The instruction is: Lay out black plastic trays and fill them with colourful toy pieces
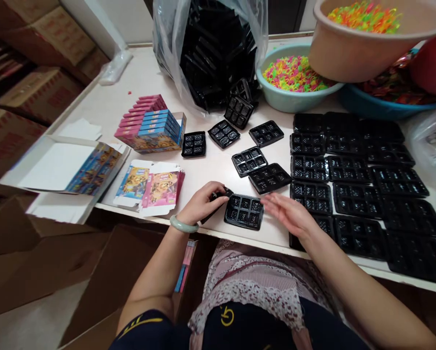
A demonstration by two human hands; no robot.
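In the head view a black plastic tray (244,212) with six compartments lies near the table's front edge, between my hands. My left hand (205,203), with a pale green bangle at the wrist, is closed round another dark tray (215,208) just left of it, partly hidden by my fingers. On the other side, my right hand (290,214) has its fingers stretched out, the tips close to the six-compartment tray's right edge. Whether they touch it I cannot tell. Several loose black trays (269,178) lie just beyond, some overlapping.
Rows of black trays (354,193) cover the right side. A clear bag of trays (214,53) stands at the back, beside a light blue basin (290,99) and a pink basin (349,48) of bright small pieces. Boxes (155,129) and flat cartons (161,187) are on the left.
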